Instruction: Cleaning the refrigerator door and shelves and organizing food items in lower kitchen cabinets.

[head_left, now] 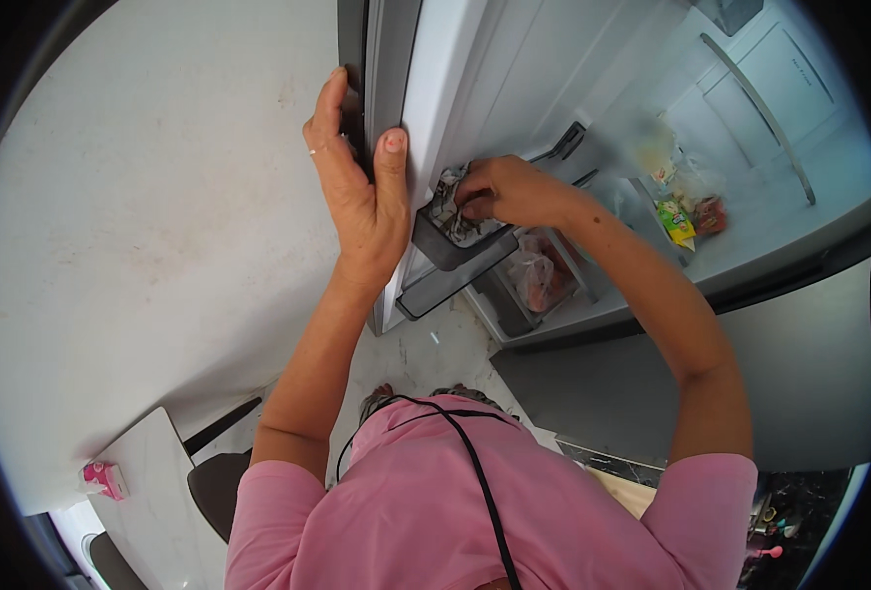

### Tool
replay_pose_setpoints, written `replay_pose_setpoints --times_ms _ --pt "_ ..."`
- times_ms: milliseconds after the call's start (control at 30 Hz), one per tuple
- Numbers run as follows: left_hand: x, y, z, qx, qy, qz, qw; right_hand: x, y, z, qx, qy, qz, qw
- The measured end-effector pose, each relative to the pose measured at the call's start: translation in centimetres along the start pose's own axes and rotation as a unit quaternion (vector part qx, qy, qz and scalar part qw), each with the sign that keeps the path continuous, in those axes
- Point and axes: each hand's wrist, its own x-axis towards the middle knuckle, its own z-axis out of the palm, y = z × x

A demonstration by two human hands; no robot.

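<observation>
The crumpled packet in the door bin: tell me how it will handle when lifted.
The crumpled packet looks creased and limp, so probably floppy. It seems thin, so likely light. The right hand pinches it inside the grey door bin; it may crinkle rather than slip.

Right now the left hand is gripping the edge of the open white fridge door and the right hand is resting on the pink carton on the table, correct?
Not quite. The head view shows the right hand in the grey door bin, on a crumpled packet. The left hand does grip the white fridge door.

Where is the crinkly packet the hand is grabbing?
The crinkly packet sits in the grey door bin of the open fridge, mid-picture, under the right hand, beside the left hand.
</observation>
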Motion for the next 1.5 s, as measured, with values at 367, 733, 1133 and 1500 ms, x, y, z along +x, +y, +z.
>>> replay_pose_setpoints --times_ms 367,733,1133,1500 --pt "-0.4 -0.1 1.1 0.025 -0.006 0.028 0.999 0.0 -3.2 -0.4 -0.129 -0.078 0.14 0.979" --pt "-0.9 0.5 1.4 -0.003 -0.002 0.004 1.0 -2.9 7.3 -5.7 -0.297 -0.159 0.202 0.92" --pt "-1.4 0.2 1.0 0.027 0.006 0.015 1.0 0.7 -1.6 -1.1 -0.196 -0.273 0.063 0.94" --pt "-1.1 -0.2 0.5 0.065 -0.015 0.029 0.997 -3.2 7.9 -6.4 -0.486 -0.068 0.121 0.863"
